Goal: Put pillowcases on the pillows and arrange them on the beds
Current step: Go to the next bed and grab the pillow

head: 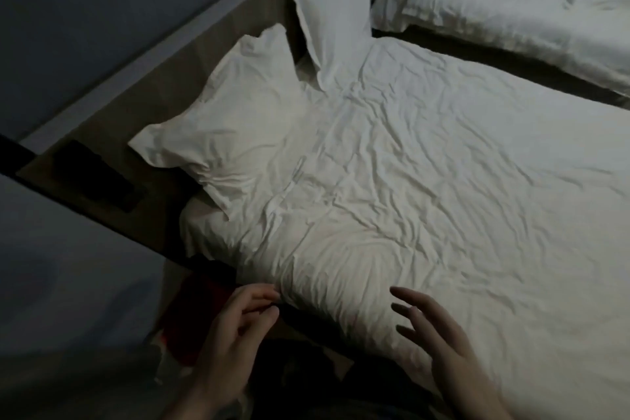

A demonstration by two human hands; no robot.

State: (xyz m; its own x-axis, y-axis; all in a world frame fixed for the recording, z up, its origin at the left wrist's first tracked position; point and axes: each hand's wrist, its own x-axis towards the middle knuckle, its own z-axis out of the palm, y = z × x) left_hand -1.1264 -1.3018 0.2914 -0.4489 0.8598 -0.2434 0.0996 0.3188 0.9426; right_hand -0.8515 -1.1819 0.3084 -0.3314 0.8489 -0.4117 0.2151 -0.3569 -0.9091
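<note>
Dim room. Two cased pillows, flat one (231,133) and propped one (332,20), at near bed's (443,198) head, likely arranged. Left hand (235,327), fingers loosely curled, touching duvet edge; right hand (439,337) splayed, released, seemingly smoothing.

Left hand (235,320), right hand (433,334) relaxed, spread

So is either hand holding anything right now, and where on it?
Nothing is clearly held. The right hand hovers open above the duvet; the left hand touches the duvet's near edge with loosely curled fingers, no clear grip.
</note>
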